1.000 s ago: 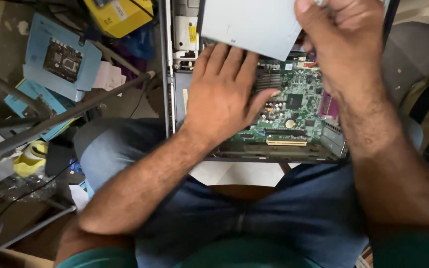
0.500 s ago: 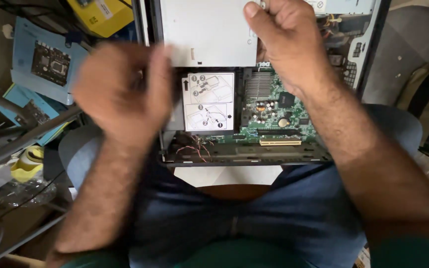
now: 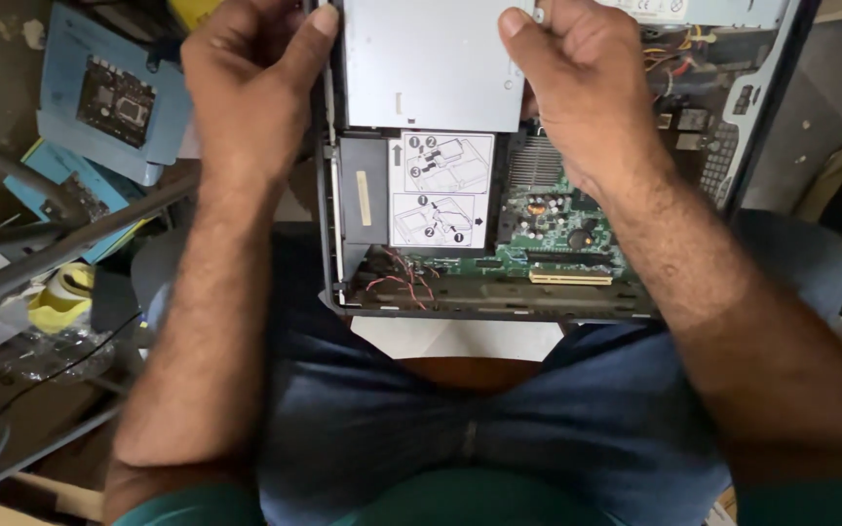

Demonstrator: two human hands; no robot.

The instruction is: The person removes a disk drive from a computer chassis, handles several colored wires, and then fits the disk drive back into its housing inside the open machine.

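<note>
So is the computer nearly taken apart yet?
Partly. The case already lies open, its green circuit board showing. Right now the left hand and right hand grip the two sides of the grey metal drive box. The board and red wires are still inside.

The top edge cuts off the grey drive box (image 3: pixel 431 63), the knuckles of the left hand (image 3: pixel 246 83) and the right hand (image 3: pixel 577 83), so the grip of the fingers behind the box cannot be told. The right forearm (image 3: pixel 733 302) covers part of the green circuit board (image 3: pixel 557 234). The drawings on the white sticker (image 3: pixel 440 190) are too small to follow. The computer case (image 3: pixel 762 107) runs off the top.
</note>
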